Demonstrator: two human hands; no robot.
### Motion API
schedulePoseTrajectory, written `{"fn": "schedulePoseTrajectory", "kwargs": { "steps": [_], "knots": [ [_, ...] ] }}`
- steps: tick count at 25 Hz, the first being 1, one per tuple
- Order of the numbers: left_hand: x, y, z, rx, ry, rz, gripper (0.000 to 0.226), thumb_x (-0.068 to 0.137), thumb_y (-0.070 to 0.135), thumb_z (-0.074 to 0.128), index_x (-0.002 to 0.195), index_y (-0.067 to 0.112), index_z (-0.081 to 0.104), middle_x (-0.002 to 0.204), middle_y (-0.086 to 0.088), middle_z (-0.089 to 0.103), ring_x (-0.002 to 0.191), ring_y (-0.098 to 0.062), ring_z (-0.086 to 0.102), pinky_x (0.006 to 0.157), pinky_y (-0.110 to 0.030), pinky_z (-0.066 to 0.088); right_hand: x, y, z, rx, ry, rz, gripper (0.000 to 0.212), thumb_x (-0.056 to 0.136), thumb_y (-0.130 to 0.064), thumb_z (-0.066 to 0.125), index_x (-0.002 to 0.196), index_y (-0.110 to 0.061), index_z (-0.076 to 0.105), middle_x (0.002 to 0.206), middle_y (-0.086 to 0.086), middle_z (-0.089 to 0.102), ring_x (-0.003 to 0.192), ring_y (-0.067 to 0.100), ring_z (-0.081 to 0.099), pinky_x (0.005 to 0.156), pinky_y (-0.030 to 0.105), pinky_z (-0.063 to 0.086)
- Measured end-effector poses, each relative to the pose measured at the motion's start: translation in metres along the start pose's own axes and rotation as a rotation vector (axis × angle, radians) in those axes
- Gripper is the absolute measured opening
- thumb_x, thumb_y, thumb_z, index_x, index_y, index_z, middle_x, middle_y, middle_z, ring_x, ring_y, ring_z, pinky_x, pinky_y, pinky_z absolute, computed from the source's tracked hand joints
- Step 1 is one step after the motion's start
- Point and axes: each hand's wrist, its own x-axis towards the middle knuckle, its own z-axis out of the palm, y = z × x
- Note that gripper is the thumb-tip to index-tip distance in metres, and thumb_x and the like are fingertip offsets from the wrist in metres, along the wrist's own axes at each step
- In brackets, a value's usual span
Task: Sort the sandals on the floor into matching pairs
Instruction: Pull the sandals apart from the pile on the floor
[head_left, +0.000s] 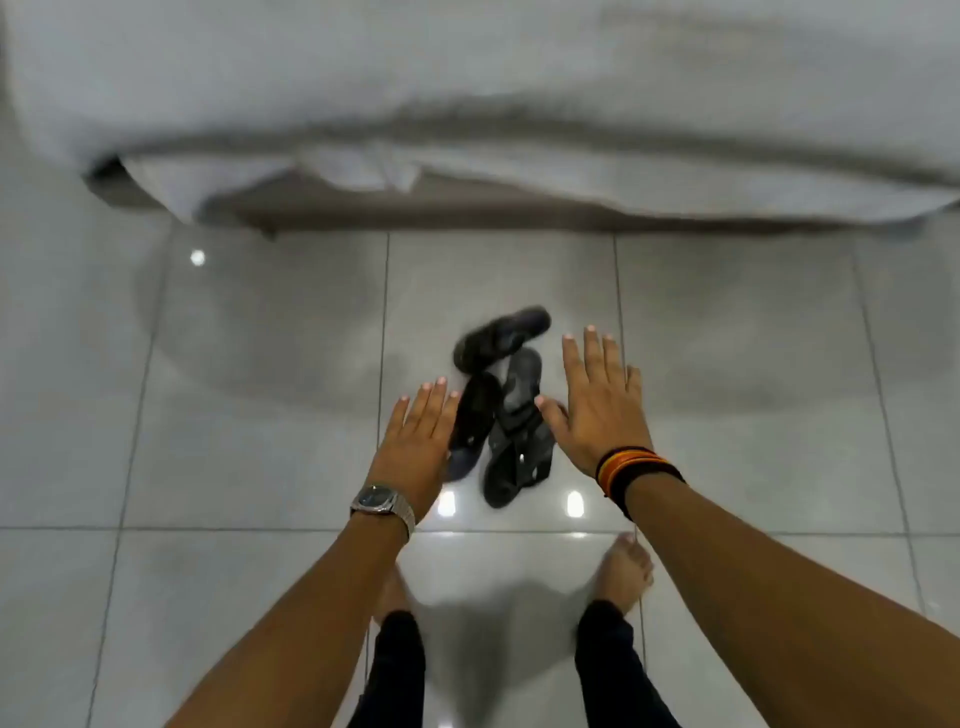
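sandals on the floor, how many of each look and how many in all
Dark navy sandals: 2, the far one and the one by the left hand
Grey-black strapped sandals: 2, overlapping, upper and lower
Total: 4, though blur makes the pile hard to separate

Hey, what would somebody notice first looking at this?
Two open hands, left and right, spread on either side of a jumbled pile of dark sandals on the glossy tile floor. Behind lies a blurred white bed sheet. A watch is on the left wrist, bands on the right.
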Motion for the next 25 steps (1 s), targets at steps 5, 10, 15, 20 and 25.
{"fn": "schedulePoseTrajectory", "kwargs": {
  "steps": [5, 10, 15, 20, 25],
  "knots": [
    [0.030, -0.050, 0.193, 0.134, -0.129, 0.054, 0.089, 0.089, 0.004, 0.061, 0.160, 0.009, 0.008, 0.168, -0.016, 0.005, 0.155, -0.032, 0.008, 0.126, -0.047, 0.011, 0.020, 0.016, 0.218, 0.058, -0.207, 0.082, 0.081, 0.103, -0.052, 0.046, 0.166, -0.017, 0.008, 0.175, 0.012, 0.001, 0.162, 0.035, 0.002, 0.124, 0.060, 0.027],
    [0.099, -0.079, 0.315, 0.124, -0.198, 0.110, 0.095, 0.089, 0.010, 0.068, 0.161, 0.012, 0.006, 0.168, -0.016, -0.002, 0.155, -0.035, 0.004, 0.125, -0.050, 0.014, 0.053, 0.032, 0.361, 0.130, -0.271, 0.228, 0.087, 0.101, -0.049, 0.052, 0.166, -0.016, 0.004, 0.175, 0.010, -0.004, 0.161, 0.037, -0.001, 0.119, 0.062, 0.035],
    [0.160, -0.080, 0.358, 0.137, -0.250, 0.167, 0.115, 0.077, 0.031, 0.082, 0.161, 0.014, 0.005, 0.169, -0.012, 0.000, 0.155, -0.033, 0.001, 0.124, -0.052, 0.015, 0.086, 0.049, 0.416, 0.188, -0.211, 0.370, 0.102, 0.096, -0.051, 0.061, 0.165, -0.010, -0.001, 0.174, 0.012, -0.007, 0.162, 0.036, 0.002, 0.116, 0.059, 0.042],
    [0.185, -0.077, 0.357, 0.060, -0.229, 0.169, 0.125, 0.070, 0.039, 0.087, 0.161, 0.014, 0.004, 0.169, -0.010, 0.000, 0.155, -0.030, 0.000, 0.123, -0.054, 0.015, 0.037, 0.074, 0.439, 0.152, -0.217, 0.415, 0.102, 0.093, -0.042, 0.066, 0.165, -0.015, -0.001, 0.173, 0.017, -0.004, 0.161, 0.036, 0.011, 0.117, 0.059, 0.038],
    [0.216, -0.063, 0.342, -0.029, -0.252, 0.105, 0.124, 0.073, 0.042, 0.084, 0.161, 0.015, 0.001, 0.169, -0.009, -0.005, 0.155, -0.029, -0.006, 0.125, -0.052, 0.009, -0.009, 0.082, 0.446, 0.104, -0.325, 0.455, 0.110, 0.090, -0.038, 0.072, 0.165, -0.016, -0.005, 0.171, 0.023, -0.012, 0.161, 0.040, 0.006, 0.119, 0.057, 0.038]
  ]
}}
